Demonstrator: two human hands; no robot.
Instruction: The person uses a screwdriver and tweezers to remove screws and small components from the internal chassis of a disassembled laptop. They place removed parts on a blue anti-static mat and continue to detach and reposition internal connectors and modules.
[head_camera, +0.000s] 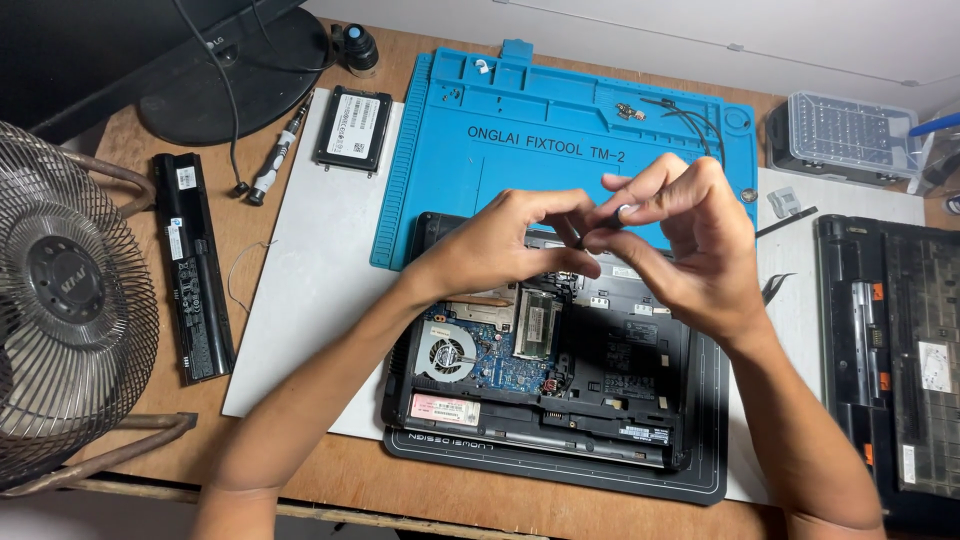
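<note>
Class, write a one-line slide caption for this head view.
Both hands, left hand and right hand, pinch a small part above an opened laptop.

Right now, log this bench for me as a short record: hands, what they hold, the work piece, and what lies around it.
left hand: raised over the laptop, fingers pinched against the right hand's
right hand: fingers pinched around a small dark tool, only partly visible
work piece: opened laptop, bottom cover off, fan and board exposed
under it: dark mat on a white board
behind: blue repair mat
left side: battery, screwdriver, drive, desk fan
right side: clear bit box, removed cover
</note>
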